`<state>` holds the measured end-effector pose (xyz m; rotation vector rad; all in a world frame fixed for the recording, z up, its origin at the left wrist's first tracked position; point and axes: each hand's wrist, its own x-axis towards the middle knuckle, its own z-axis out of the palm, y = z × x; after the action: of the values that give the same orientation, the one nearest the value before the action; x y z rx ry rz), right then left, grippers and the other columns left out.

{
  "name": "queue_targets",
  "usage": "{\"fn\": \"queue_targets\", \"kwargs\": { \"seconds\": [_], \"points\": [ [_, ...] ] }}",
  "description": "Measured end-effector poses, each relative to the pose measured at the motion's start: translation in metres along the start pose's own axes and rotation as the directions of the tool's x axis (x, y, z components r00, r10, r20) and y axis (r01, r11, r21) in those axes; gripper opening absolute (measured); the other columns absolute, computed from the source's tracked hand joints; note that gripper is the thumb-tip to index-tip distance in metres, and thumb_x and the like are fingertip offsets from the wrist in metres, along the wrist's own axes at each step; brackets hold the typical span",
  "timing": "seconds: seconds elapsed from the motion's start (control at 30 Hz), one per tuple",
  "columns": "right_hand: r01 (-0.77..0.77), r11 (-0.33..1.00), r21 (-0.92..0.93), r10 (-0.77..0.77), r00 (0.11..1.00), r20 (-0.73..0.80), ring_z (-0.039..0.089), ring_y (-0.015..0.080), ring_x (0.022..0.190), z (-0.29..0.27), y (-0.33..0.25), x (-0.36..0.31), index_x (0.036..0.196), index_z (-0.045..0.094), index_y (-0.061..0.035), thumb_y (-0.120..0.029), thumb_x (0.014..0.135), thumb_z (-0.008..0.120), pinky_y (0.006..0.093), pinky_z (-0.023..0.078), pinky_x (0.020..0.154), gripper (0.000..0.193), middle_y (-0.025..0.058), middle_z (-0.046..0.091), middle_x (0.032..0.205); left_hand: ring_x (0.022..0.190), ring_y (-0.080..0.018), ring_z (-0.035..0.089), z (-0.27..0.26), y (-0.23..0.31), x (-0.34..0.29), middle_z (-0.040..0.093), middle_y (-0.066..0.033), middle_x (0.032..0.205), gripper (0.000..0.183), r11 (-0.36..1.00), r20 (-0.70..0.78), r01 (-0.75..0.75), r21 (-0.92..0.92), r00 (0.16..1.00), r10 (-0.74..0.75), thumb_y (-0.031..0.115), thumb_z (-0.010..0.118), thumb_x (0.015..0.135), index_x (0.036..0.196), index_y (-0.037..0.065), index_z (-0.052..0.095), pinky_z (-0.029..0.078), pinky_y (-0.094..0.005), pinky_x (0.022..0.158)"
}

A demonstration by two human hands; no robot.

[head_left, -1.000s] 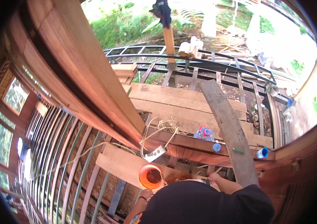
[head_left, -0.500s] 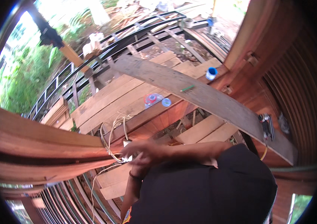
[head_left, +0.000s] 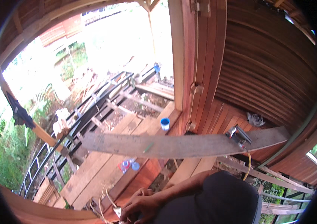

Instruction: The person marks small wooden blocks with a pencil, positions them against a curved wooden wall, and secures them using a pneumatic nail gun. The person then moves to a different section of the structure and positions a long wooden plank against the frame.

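Note:
At the lower middle my right hand (head_left: 141,207) is bent, its fingers curled down beside a small white electrical block (head_left: 117,211). What its fingertips grip, if anything, is hidden. Just behind it part of my left hand (head_left: 142,192) shows; most of its fingers are covered by the right hand. White cables (head_left: 101,199) loop up from the block over a reddish beam. Beyond the hands a long grey weathered plank (head_left: 180,145) lies across the boards. On it are a green pencil (head_left: 148,147) and, near the right end, a black-and-silver power tool (head_left: 238,138) with a yellow hose.
A blue cup (head_left: 164,124) stands behind the plank. A clear plastic bottle (head_left: 125,166) and a round blue lid (head_left: 135,166) lie on the wooden boards (head_left: 87,175). Gaps show between the floor beams. A reddish wooden wall (head_left: 203,67) rises on the right; a black metal frame curves at left.
The view has tilted up and turned right, showing more wall and roof. My hands now sit lower in the picture, still by the white block. The plank appears more level across the view.

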<state>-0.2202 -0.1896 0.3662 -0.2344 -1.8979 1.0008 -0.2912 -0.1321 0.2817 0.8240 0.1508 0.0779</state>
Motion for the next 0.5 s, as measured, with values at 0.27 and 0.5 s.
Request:
{"fn": "queue_targets", "kwargs": {
  "seconds": [0.27,0.5],
  "points": [
    [-0.195,0.947,0.254,0.19,0.981,0.044,0.069,0.0248,0.096,-0.08,-0.026,-0.044,0.123,0.064,-0.0032,-0.036,0.084,0.082,0.0373,0.055,0.078,0.055,0.0137,0.071,0.105,0.105,-0.0213,0.059,-0.009,0.014,0.078,0.061,-0.0086,0.111,0.041,0.985,0.197,0.162,0.053,0.966,-0.169,0.033,0.07,0.091,0.116,0.004,0.056,0.047,-0.0379,0.093],
    [-0.151,0.98,-0.127,0.13,0.979,-0.159,0.068,0.0309,0.09,-0.092,-0.031,-0.06,0.118,0.064,-0.0053,-0.015,0.081,0.076,0.0419,0.055,0.078,0.04,0.0128,0.069,0.105,0.103,-0.0209,0.058,-0.007,0.02,0.109,0.06,-0.0079,0.109,0.041,0.966,0.358,0.243,0.086,0.897,-0.257,0.034,0.071,0.09,0.114,0.004,0.056,0.047,-0.0375,0.092]
  ]
}}
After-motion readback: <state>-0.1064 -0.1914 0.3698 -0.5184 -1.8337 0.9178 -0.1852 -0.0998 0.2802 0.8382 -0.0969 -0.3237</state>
